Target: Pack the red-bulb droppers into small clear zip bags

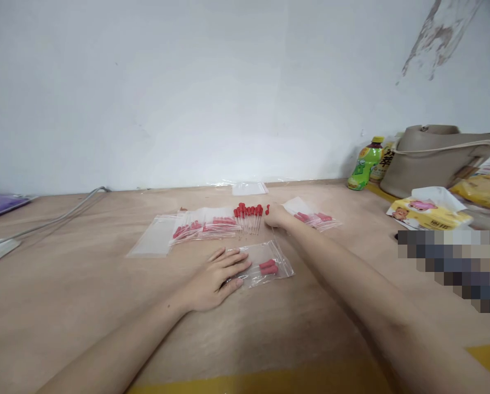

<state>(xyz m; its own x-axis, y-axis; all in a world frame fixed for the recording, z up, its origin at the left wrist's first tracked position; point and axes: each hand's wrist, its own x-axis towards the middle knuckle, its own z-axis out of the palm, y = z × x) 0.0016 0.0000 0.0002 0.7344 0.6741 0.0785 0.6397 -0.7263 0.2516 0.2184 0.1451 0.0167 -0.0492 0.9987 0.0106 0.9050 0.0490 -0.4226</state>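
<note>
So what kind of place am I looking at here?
Probably a makeshift packing bench: plywood table against a peeling wall, red-bulbed droppers beside clear zip bags, a drink bottle and tissue pack.

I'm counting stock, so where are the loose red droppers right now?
In the head view, the loose red droppers lie mid-table, just left of the right hand and right of the filled bags.

Red-capped droppers (pixel 248 216), clear bag (pixel 265 266); green bottle (pixel 363 167), yellow tissue pack (pixel 431 214), beige handbag (pixel 431 158), tan table (pixel 84 284)
</note>
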